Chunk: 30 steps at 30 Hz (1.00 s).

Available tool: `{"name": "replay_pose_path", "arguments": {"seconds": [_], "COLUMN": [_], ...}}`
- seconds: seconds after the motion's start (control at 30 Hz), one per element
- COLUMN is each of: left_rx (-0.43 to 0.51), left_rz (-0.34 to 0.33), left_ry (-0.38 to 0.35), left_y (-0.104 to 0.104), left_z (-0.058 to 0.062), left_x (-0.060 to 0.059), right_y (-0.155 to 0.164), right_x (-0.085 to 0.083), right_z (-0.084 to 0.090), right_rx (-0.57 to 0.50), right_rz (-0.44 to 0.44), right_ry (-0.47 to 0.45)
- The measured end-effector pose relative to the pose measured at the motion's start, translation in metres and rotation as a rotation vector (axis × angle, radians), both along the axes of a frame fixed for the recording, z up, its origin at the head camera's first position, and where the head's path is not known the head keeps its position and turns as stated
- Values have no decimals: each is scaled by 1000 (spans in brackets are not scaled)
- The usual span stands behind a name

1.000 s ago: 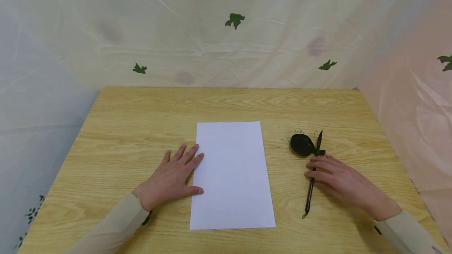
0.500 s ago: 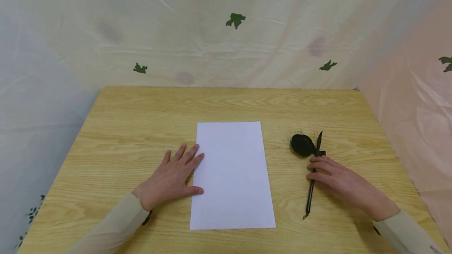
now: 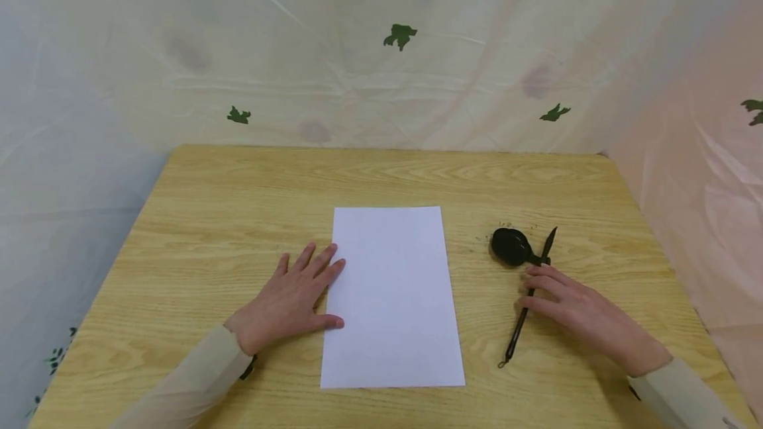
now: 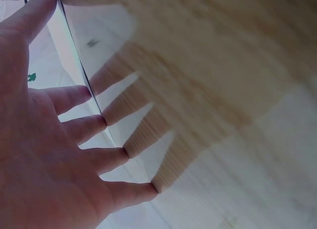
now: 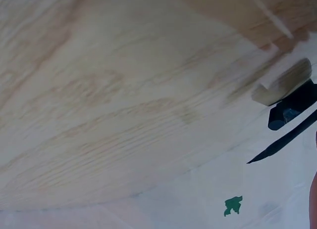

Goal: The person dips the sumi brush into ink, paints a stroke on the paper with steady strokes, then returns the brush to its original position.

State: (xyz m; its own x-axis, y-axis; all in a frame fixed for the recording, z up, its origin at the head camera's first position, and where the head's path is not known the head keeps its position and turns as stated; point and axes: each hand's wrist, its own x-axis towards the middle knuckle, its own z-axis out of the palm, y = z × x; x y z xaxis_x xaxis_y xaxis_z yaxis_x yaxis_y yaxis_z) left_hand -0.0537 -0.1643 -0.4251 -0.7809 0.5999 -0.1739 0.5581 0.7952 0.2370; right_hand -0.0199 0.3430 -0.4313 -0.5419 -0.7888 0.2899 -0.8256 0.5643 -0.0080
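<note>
A white sheet of paper [image 3: 393, 296] lies upright in the middle of the wooden table [image 3: 381, 177]. My left hand [image 3: 292, 296] rests flat on the table with fingers spread [image 4: 79, 140], its fingertips and thumb touching the sheet's left edge. To the right a thin black brush pen [image 3: 517, 333] lies slanted, its tip [image 5: 277, 146] beside a small round black ink dish [image 3: 509, 245]. My right hand [image 3: 566, 303] lies over the pen's middle, straight fingers touching the shaft. The thumb is hidden.
A pale plastic curtain with green leaf marks [image 3: 399, 35] closes off the back and both sides of the table. A few dark specks lie by the dish. Bare wood shows at the far half and the front left of the table.
The pen has turned under my right fingers: its tip swung to the right and its tail end to the left. The left hand and the paper stayed still.
</note>
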Motion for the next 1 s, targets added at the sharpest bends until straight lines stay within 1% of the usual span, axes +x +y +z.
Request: {"name": "replay_pose_path", "arguments": {"seconds": [0.13,0.27,0.37,0.43,0.6,0.7,0.83,1.0], "left_rx": [2,4,3,3,4,5,8,11], "left_rz": [1,3,4,8,18,16,9,7], "left_ry": [-1,0,-2,-12,-34,-37,-26,-22], "left_y": [0,-1,-1,0,0,0,0,-1], "left_z": [0,0,0,1,2,1,1,1], "left_x": [0,1,1,1,0,0,0,0], "right_y": [-2,-4,-5,-6,-9,-13,-20,-33], "right_x": [1,2,2,1,-4,-5,-5,-10], "right_z": [7,17,23,26,33,37,43,48], "right_rx": [-12,-9,-26,-52,-156,-194,-242,-389], "right_rz": [-6,-39,-57,-61,-50,-64,-109,-125], "right_ry": [39,73,112,121,126,143,215,307]}}
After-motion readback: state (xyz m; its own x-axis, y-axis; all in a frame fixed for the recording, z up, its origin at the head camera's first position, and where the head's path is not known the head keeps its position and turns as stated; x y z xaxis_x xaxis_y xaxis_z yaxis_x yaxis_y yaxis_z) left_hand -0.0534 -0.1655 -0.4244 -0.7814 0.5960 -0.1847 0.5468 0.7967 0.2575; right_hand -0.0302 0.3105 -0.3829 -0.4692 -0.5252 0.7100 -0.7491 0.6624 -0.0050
